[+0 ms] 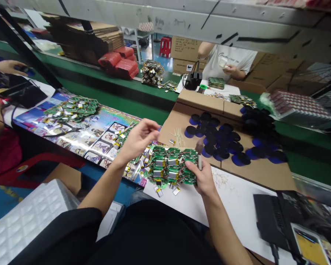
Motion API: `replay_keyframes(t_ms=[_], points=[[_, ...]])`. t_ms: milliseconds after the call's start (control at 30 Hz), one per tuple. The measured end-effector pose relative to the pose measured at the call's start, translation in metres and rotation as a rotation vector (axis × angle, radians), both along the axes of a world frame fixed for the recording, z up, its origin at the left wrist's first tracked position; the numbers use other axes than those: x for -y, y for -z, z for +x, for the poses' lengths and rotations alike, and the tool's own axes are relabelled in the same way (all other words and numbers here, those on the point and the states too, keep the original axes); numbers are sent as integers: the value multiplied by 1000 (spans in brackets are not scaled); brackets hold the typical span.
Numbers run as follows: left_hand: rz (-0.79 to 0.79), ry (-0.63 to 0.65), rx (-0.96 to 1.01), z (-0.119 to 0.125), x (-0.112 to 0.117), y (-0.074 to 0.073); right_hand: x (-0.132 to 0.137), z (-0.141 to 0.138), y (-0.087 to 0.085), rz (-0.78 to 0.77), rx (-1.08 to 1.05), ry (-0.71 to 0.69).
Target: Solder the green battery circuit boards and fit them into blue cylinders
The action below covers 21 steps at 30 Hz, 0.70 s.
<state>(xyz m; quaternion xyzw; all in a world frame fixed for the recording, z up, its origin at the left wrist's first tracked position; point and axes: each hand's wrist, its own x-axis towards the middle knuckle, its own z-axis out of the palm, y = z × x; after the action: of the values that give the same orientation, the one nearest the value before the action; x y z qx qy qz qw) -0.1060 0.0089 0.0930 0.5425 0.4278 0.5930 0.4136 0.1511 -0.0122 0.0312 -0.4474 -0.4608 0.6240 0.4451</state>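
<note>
My right hand (205,178) grips the right edge of a green circuit board panel (165,165), thumb on top. Several small silver batteries with yellow ends lie on the panel. By the fingers of that hand a slim stick-like thing with a pale body and brown top (199,156) stands up; whether it is held too, I cannot tell. Above the panel's left corner my left hand (138,140) hovers with loosely bent fingers, thumb apart from them and nothing visible between. Loose batteries (159,191) lie at the panel's near edge. More circuit boards (124,136) are partly hidden behind my left hand.
Black-and-blue round pieces (220,136) cover a cardboard sheet (176,114). On the left lie a pile of boards (74,108) and pliers (62,131). A black device (270,217) is at right. A metal beam (165,18) crosses overhead. Other people work opposite and at left.
</note>
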Motion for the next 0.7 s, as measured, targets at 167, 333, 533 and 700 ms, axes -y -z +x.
replay_keyframes(t_ms=[167, 333, 533, 700], points=[[-51, -240, 405, -11, 1, 28, 6, 8, 0, -141, -183, 214], [-171, -207, 498, 3, 14, 49, 8, 5, -3, -134, -246, 300], [-260, -69, 560, 21, 27, 68, 7, 0, -6, -68, -330, 427], [-367, 231, 695, 60, 48, 91, 10, -19, -11, 36, -321, 551]])
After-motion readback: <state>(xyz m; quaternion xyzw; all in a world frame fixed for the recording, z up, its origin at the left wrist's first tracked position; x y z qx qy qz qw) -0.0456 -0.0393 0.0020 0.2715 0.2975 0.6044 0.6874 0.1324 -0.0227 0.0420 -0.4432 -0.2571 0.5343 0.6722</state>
